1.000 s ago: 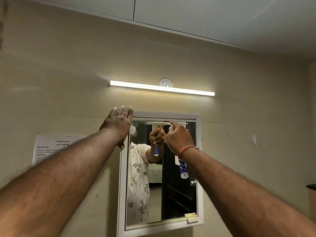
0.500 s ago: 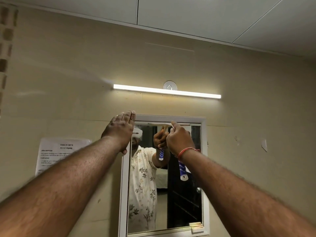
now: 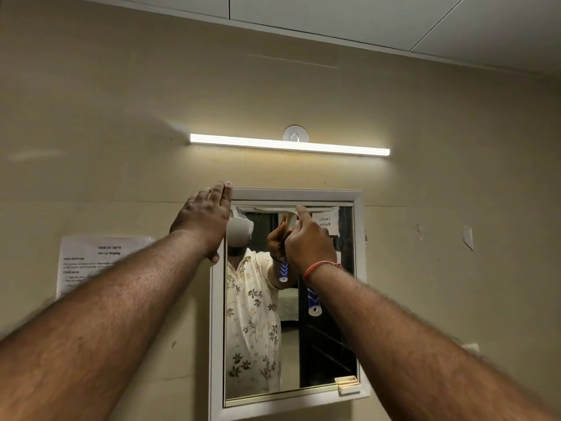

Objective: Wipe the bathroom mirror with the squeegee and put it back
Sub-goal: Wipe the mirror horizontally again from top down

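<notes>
Since half a second ago the right hand (image 3: 309, 241) has carried the squeegee (image 3: 314, 303) a little higher, so its rubber edge now sits right against the top of the mirror (image 3: 328, 335) glass. The left hand (image 3: 203, 220) has stayed where it was, on the mirror's upper left corner.

As I read it, the wiping is at an early stage. The edge is set at the top of the mirror for a downward pull, and all the glass below it has yet to be covered on this pass. Putting the squeegee back is still to come.

My right hand's fingers are curled round the handle, with the forefinger stretched up toward the edge. The blue and white end of the handle pokes out below the wrist. My left hand lies flat, fingers straight and pressed together, across the mirror's white frame (image 3: 217, 329) and onto the wall.

Several things I cannot make out. My hand hides the squeegee's neck, and the pale edge blends into its own reflection, so I cannot tell how firmly it touches. I see no clear streaks or drops on the glass. Nothing around the mirror shows where the squeegee belongs. The sheet of paper (image 3: 91, 262) left of the mirror is partly hidden behind my forearm.
</notes>
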Tool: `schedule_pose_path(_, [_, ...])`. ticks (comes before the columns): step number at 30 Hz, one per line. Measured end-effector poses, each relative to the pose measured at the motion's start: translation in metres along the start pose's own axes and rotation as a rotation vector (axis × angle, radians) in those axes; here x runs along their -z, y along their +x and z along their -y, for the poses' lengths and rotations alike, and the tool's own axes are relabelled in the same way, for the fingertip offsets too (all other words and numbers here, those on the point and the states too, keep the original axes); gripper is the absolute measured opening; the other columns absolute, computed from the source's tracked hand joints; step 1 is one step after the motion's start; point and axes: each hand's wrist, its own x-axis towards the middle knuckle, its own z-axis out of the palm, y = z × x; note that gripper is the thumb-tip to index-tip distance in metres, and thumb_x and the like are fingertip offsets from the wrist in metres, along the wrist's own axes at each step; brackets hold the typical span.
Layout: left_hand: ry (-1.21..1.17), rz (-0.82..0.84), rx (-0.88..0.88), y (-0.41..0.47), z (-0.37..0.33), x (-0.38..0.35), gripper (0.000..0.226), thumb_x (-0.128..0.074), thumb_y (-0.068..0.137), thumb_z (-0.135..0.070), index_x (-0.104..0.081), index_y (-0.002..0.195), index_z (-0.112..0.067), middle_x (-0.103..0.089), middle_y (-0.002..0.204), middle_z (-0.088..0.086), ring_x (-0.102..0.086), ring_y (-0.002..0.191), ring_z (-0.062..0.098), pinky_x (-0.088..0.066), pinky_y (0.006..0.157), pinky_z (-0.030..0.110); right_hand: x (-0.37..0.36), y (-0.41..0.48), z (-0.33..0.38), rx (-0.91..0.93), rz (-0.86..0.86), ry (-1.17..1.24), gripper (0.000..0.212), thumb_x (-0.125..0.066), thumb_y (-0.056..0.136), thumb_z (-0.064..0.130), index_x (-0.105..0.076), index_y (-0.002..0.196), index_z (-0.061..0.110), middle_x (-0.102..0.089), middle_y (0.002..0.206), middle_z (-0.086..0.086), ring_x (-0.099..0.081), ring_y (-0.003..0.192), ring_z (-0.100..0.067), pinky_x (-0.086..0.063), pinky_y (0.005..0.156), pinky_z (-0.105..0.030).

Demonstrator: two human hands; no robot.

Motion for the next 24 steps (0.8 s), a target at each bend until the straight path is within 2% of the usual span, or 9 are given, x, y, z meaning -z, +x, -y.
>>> schedule_pose_path(3, [0.015, -0.004, 0.008, -0.002, -0.002, 0.001, 0.175, -0.108, 0.059, -0.038, 0.025, 0.17, -0.011, 0.009, 0.185, 0.015, -0.011, 0.17, 0.04, -0.019, 0.137, 0.051, 0.002, 0.008, 0.001, 0.029, 0.009, 0.002, 0.044, -0.046, 0.111, 0.026, -0.049, 0.155, 0.026, -0.071, 0.1, -0.003, -0.073, 0.095, -0.025, -0.064, 0.089, -0.05])
schedule_pose_path(5, [0.024, -0.001, 0.013, -0.002, -0.003, 0.002, 0.177, -0.108, 0.057, -0.038, 0.026, 0.17, -0.011, 0.009, 0.185, 0.016, -0.013, 0.17, 0.04, -0.021, 0.137, 0.051, 0.003, 0.014, 0.003, 0.014, 0.0, 0.013, 0.048, -0.046, 0.11, 0.026, -0.047, 0.158, 0.026, -0.074, 0.119, -0.011, -0.073, 0.106, -0.029, -0.062, 0.096, -0.053])
schedule_pose_path(7, [0.03, 0.004, 0.018, -0.002, -0.004, 0.003, 0.177, -0.108, 0.057, -0.039, 0.026, 0.169, -0.011, 0.01, 0.185, 0.016, -0.014, 0.169, 0.041, -0.021, 0.136, 0.051, 0.003, 0.015, 0.004, 0.001, 0.001, 0.035, 0.05, -0.047, 0.111, 0.025, -0.045, 0.161, 0.026, -0.072, 0.129, -0.013, -0.072, 0.112, -0.03, -0.06, 0.1, -0.052])
schedule_pose_path(15, [0.03, 0.018, 0.023, -0.004, -0.006, 0.005, 0.18, -0.108, 0.055, -0.039, 0.028, 0.169, -0.01, 0.013, 0.185, 0.016, -0.015, 0.169, 0.041, -0.024, 0.136, 0.052, -0.002, 0.015, -0.003, 0.022, -0.007, 0.039, 0.048, -0.044, 0.114, 0.025, -0.044, 0.161, 0.024, -0.071, 0.125, -0.011, -0.07, 0.107, -0.026, -0.061, 0.093, -0.045])
schedule_pose_path(17, [0.018, 0.024, 0.026, -0.006, -0.007, 0.006, 0.179, -0.108, 0.056, -0.038, 0.029, 0.169, -0.01, 0.015, 0.184, 0.015, -0.013, 0.17, 0.041, -0.022, 0.136, 0.052, -0.006, 0.012, -0.003, 0.034, 0.003, 0.035, 0.046, -0.042, 0.114, 0.027, -0.044, 0.161, 0.025, -0.072, 0.114, -0.007, -0.069, 0.099, -0.022, -0.061, 0.086, -0.041])
schedule_pose_path(20, [-0.003, 0.033, 0.034, -0.008, -0.009, 0.008, 0.179, -0.107, 0.058, -0.039, 0.032, 0.167, -0.011, 0.02, 0.184, 0.013, -0.01, 0.17, 0.041, -0.02, 0.137, 0.052, -0.017, 0.005, -0.007, 0.054, 0.034, 0.014, 0.047, -0.039, 0.113, 0.031, -0.04, 0.16, 0.032, -0.073, 0.096, -0.003, -0.074, 0.085, -0.022, -0.067, 0.078, -0.047])
schedule_pose_path(24, [-0.009, 0.019, 0.014, -0.016, -0.005, 0.001, 0.18, -0.105, 0.061, -0.046, 0.038, 0.164, -0.011, 0.033, 0.179, 0.012, -0.004, 0.172, 0.038, -0.02, 0.137, 0.05, -0.02, -0.006, -0.016, 0.039, 0.035, -0.024, 0.051, -0.04, 0.111, 0.03, -0.036, 0.162, 0.035, -0.073, 0.095, -0.005, -0.075, 0.085, -0.026, -0.067, 0.076, -0.049])
